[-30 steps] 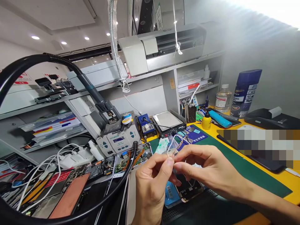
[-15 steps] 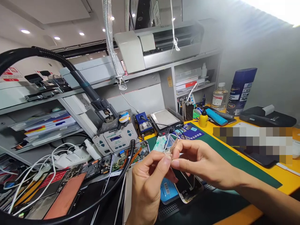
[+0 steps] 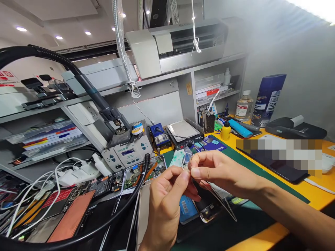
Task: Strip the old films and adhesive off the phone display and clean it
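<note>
My left hand (image 3: 167,202) is closed, its thumb and forefinger pinching something tiny that I cannot make out. The fingertips of my right hand (image 3: 218,170) meet them in a pinch. A slim metal tool that looks like tweezers (image 3: 228,206) slants down and right from under my right hand, its upper part hidden by the fingers. Below both hands lies an opened phone (image 3: 206,211), partly covered by them. Beside it on the left is a blue packet (image 3: 187,209) with a barcode label. A pale, green-spotted cloth or wipe (image 3: 178,157) lies just beyond my fingertips.
A thick black hose (image 3: 104,232) loops across the left from a soldering station (image 3: 131,153). Loose boards and phone parts (image 3: 70,216) crowd that side. A yellow bottle (image 3: 226,131), a spray can (image 3: 268,101) and a dark tablet or phone (image 3: 274,165) stand or lie to the right.
The metal tool now sticks out below my right hand, and more of the phone's lower end is uncovered. My fingertips stay together. The whole view has shifted slightly.
</note>
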The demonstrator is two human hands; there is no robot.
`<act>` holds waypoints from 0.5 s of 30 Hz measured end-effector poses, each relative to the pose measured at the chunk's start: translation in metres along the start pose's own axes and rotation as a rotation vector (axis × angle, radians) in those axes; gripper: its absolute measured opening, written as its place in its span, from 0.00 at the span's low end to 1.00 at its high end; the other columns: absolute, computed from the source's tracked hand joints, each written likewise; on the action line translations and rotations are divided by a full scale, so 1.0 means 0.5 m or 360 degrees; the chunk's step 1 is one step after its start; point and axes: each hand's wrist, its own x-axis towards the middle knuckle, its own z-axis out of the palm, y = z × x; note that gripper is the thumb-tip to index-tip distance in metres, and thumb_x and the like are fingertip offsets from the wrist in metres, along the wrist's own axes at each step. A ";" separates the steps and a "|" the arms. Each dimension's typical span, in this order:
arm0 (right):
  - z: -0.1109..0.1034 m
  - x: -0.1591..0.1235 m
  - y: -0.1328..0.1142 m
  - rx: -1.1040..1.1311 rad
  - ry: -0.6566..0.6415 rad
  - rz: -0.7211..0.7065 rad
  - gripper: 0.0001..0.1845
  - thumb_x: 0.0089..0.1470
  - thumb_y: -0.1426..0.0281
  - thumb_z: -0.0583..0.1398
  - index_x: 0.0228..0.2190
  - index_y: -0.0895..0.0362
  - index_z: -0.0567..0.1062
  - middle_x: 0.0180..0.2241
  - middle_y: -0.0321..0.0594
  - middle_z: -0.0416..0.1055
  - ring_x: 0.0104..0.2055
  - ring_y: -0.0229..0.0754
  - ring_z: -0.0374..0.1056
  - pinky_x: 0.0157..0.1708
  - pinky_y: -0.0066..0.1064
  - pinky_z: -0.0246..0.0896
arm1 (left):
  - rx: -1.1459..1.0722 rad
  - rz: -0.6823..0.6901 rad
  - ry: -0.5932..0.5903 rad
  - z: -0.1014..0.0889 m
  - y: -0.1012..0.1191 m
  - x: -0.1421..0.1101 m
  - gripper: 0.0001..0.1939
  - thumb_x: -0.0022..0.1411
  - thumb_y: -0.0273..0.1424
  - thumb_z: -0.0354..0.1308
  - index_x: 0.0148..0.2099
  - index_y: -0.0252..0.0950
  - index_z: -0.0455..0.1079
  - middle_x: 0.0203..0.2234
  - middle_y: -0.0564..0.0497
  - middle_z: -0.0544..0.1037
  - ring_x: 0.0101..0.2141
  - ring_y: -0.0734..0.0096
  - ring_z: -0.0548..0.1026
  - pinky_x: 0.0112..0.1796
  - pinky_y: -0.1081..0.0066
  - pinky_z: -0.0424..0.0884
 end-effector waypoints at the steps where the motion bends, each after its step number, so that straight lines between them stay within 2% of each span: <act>1: 0.000 0.001 0.000 0.0011 0.0003 0.0001 0.15 0.53 0.63 0.70 0.28 0.62 0.75 0.24 0.34 0.69 0.25 0.32 0.61 0.27 0.25 0.56 | -0.0016 -0.0008 -0.0001 0.001 -0.001 0.000 0.12 0.64 0.36 0.62 0.32 0.33 0.76 0.23 0.49 0.76 0.25 0.70 0.74 0.28 0.72 0.72; 6: 0.007 0.002 0.000 0.0062 0.0075 0.0052 0.16 0.52 0.61 0.71 0.28 0.60 0.74 0.23 0.34 0.70 0.23 0.32 0.61 0.24 0.24 0.57 | -0.0030 0.0018 0.0039 0.004 -0.002 0.001 0.12 0.63 0.36 0.63 0.31 0.32 0.76 0.22 0.50 0.76 0.25 0.70 0.74 0.28 0.72 0.73; 15: 0.014 0.006 0.005 0.0140 0.0254 0.0090 0.16 0.50 0.61 0.72 0.29 0.60 0.76 0.20 0.31 0.67 0.20 0.29 0.57 0.20 0.21 0.56 | -0.0002 -0.0012 0.0151 0.004 0.000 0.006 0.11 0.61 0.36 0.64 0.32 0.32 0.77 0.22 0.50 0.76 0.24 0.71 0.72 0.28 0.71 0.74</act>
